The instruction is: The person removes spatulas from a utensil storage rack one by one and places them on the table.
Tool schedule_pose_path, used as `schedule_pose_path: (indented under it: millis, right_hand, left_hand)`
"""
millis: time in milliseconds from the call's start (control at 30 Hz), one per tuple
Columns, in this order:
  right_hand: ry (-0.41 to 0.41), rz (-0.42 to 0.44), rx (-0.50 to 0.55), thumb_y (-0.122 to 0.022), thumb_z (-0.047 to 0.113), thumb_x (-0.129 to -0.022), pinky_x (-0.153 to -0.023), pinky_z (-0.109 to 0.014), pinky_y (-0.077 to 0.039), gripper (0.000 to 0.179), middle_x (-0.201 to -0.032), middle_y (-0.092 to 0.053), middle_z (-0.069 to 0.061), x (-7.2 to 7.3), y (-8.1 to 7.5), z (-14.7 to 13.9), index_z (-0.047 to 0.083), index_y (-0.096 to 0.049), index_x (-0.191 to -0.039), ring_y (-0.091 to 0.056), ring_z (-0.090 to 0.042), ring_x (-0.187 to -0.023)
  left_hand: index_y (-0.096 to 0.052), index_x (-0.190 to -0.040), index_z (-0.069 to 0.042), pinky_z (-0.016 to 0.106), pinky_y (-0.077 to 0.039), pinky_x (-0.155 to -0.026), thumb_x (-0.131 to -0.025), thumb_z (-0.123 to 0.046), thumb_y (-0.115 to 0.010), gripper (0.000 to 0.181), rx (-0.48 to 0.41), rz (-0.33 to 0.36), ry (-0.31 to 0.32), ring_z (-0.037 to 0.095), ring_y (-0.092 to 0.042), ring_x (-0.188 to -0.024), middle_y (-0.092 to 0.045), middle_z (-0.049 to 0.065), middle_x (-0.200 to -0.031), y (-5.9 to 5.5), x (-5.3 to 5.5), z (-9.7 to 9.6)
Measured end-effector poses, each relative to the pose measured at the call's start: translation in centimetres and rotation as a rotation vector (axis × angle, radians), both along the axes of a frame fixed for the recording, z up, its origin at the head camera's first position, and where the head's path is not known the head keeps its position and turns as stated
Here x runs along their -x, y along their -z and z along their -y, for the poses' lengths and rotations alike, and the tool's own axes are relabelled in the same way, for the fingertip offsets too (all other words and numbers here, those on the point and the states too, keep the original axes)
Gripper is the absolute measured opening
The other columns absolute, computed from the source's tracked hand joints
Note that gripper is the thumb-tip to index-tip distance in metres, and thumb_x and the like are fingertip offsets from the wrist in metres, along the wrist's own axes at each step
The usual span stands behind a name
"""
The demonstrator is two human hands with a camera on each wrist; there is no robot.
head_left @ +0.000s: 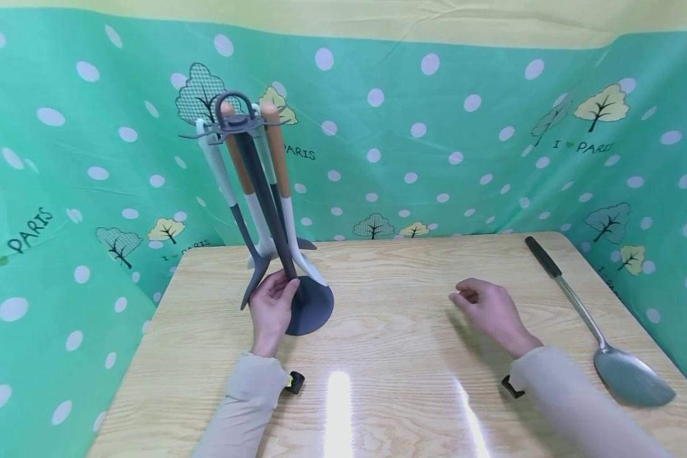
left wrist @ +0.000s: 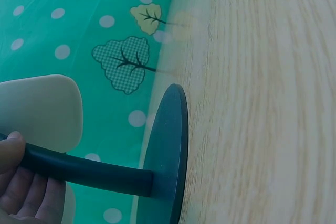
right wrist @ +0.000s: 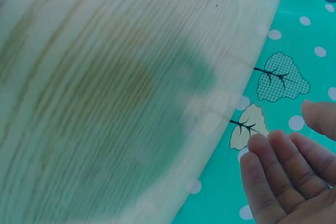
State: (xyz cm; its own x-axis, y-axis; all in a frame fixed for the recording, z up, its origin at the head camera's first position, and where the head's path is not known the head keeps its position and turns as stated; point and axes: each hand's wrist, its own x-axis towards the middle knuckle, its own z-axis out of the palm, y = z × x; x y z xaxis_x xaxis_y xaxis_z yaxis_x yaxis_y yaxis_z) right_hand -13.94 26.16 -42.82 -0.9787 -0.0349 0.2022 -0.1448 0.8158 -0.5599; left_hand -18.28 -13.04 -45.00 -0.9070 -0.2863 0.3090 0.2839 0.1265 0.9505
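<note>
My left hand (head_left: 271,310) grips the dark pole (left wrist: 94,174) of a utensil stand low down, just above its round base (head_left: 312,308). The pole leans a little to the left in the head view. From the ring of hooks (head_left: 237,124) at its top hang several kitchen utensils, among them a white-headed one with an orange-brown handle (head_left: 277,149) and a dark-headed one with a pale green handle (head_left: 216,162). My right hand (head_left: 492,313) hovers over the table at right of centre. Its fingers (right wrist: 283,171) are loosely bent, and nothing lies in them.
A wok spatula (head_left: 632,376) with a black handle lies along the right side of the wooden table (head_left: 389,356). Behind and beside the table hangs a green dotted cloth (head_left: 435,159) with printed trees.
</note>
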Motion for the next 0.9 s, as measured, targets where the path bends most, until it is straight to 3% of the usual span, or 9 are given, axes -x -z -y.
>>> schedule_pose_path:
  millis: [333, 567, 900]
  right_hand:
    - [-0.02, 0.009, 0.019, -0.064, 0.023, -0.092, -0.072, -0.042, -0.054, 0.03, -0.092, -0.069, -0.009, -0.1, 0.0, 0.8, 0.0, -0.066, -0.111, -0.065, -0.023, -0.081]
    - [-0.019, -0.011, 0.01, -0.064, 0.026, -0.093, -0.07, -0.042, -0.054, 0.03, -0.09, -0.069, -0.007, -0.2, 0.0, 1.1, 0.001, -0.067, -0.109, -0.065, -0.022, -0.08]
    - [-0.047, -0.01, 0.034, -0.063, 0.028, -0.093, -0.072, -0.043, -0.054, 0.032, -0.091, -0.069, -0.007, 0.1, 0.1, 2.5, 0.001, -0.067, -0.11, -0.065, -0.022, -0.081]
  left_hand:
    - [-0.07, -0.106, -0.001, 0.017, -0.052, -0.076, -0.085, -0.008, -0.072, 0.022, -0.008, 0.022, 0.003, 0.017, -0.066, -0.087, -0.069, 0.016, -0.099, -0.3, -0.2, -0.1]
    - [-0.066, -0.107, 0.01, 0.017, -0.052, -0.076, -0.086, 0.002, -0.067, 0.023, 0.028, 0.007, 0.028, 0.028, -0.066, -0.09, -0.067, 0.026, -0.1, -3.0, -1.5, -1.1]
    - [-0.066, -0.107, 0.01, 0.019, -0.052, -0.076, -0.085, 0.003, -0.068, 0.023, 0.013, -0.004, 0.036, 0.037, -0.064, -0.092, -0.067, 0.027, -0.1, -3.0, -1.7, -0.7]
